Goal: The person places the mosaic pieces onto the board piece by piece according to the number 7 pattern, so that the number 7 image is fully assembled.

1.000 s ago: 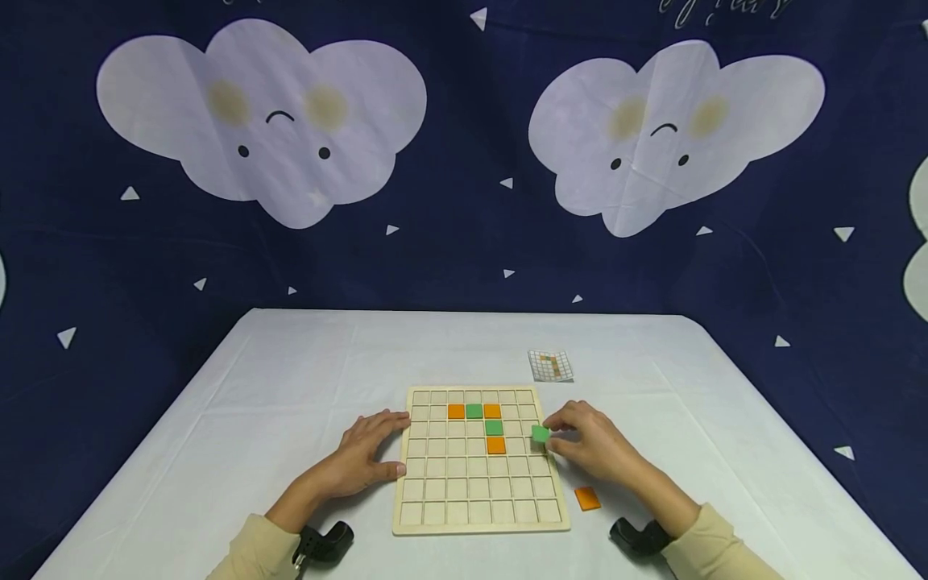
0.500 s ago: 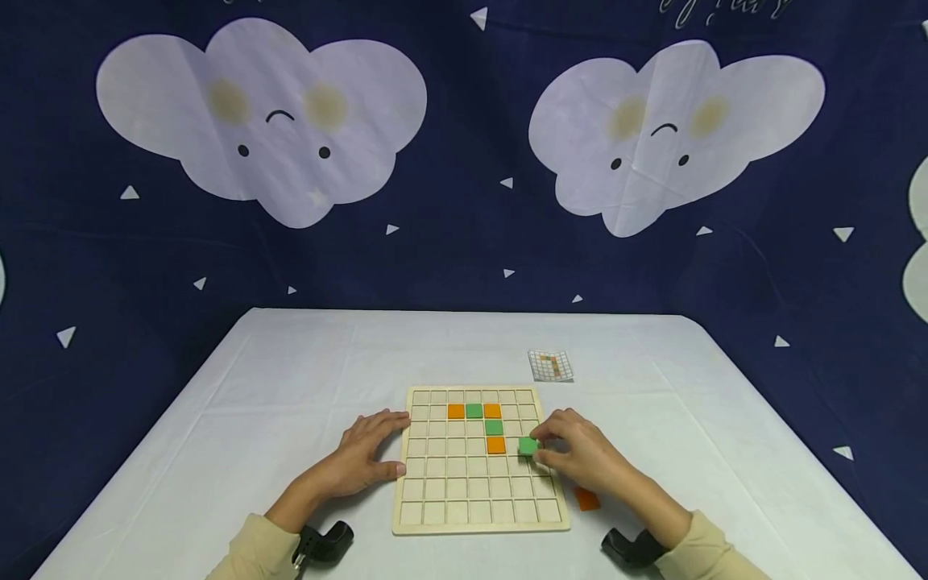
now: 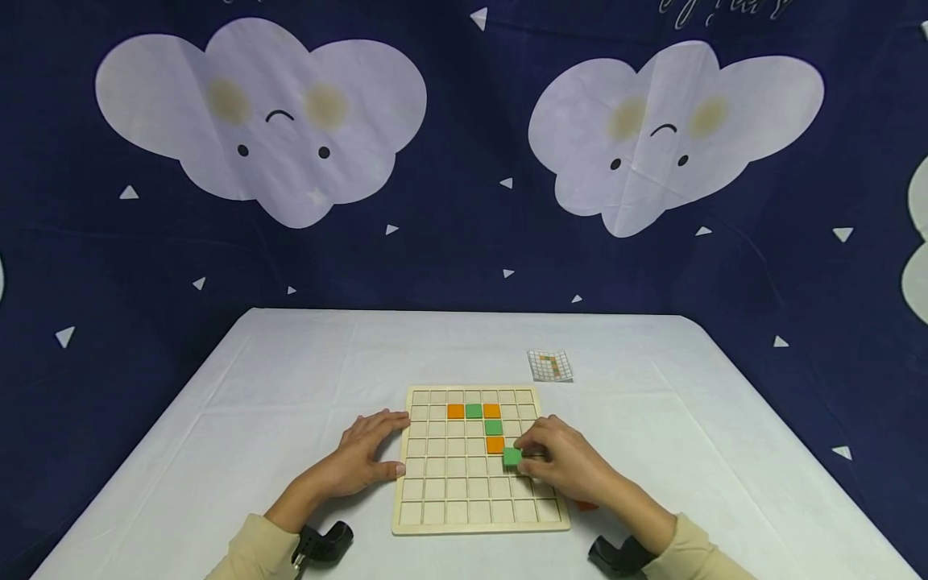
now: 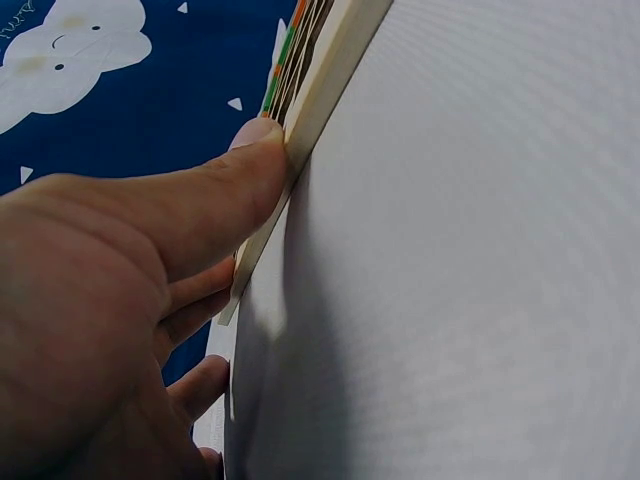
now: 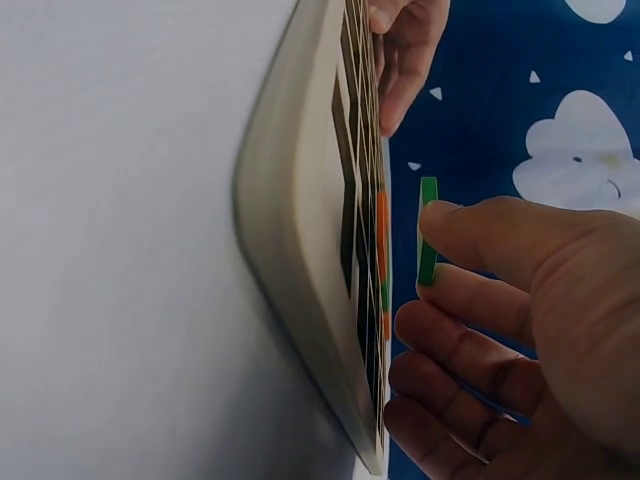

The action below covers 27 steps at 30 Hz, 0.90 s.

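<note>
A wooden grid board (image 3: 449,489) lies in front of me, with orange and green square tiles set in its upper cells. My left hand (image 3: 365,455) touches the board's left edge with thumb and fingertips, fingers spread; the left wrist view shows the thumb (image 4: 225,195) against the rim. With thumb and forefinger my right hand (image 3: 569,459) pinches a green tile (image 3: 511,457). In the right wrist view that tile (image 5: 428,230) stands apart from the board surface. It is just below and right of the lowest placed orange tile (image 3: 495,445).
A small printed card (image 3: 551,366) with a grid pattern lies beyond the board's upper right corner. Partly hidden under the right forearm, a loose orange tile (image 3: 586,506) lies on the white tablecloth (image 3: 348,354). A dark cloud-printed cloth (image 3: 464,266) hangs behind the table.
My right hand has carried the green tile left and toward me, from the board's right edge to near the orange tile. The forearm now covers most of the loose orange tile. My left hand stays put.
</note>
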### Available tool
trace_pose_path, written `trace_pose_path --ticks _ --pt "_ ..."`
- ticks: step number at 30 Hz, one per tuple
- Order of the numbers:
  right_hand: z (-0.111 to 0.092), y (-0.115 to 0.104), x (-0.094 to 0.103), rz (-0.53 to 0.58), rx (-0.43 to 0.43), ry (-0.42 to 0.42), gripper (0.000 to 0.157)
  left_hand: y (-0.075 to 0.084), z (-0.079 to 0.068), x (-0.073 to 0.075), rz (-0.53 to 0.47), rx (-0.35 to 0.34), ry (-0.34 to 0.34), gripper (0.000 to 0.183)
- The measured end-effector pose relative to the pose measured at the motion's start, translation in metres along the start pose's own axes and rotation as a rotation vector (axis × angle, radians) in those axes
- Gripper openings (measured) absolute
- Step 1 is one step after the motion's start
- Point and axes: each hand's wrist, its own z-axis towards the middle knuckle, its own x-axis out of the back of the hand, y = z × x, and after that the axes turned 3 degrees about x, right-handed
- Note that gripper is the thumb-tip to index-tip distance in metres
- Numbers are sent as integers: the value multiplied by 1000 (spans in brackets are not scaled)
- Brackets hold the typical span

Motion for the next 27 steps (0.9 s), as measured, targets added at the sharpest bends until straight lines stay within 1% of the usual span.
trace_pose_path --ticks 3,10,16,27 --pt "1 -3 -1 -7 9 3 19 0 0 1 0 -3 -2 67" --pt "3 -8 -3 -24 20 -26 18 1 -1 1 1 4 -6 67" --pt "6 -11 -5 -44 61 -32 19 1 0 0 8 2 -1 67" --pt "8 -12 -9 -83 105 -7 21 0 0 0 12 0 -2 66"
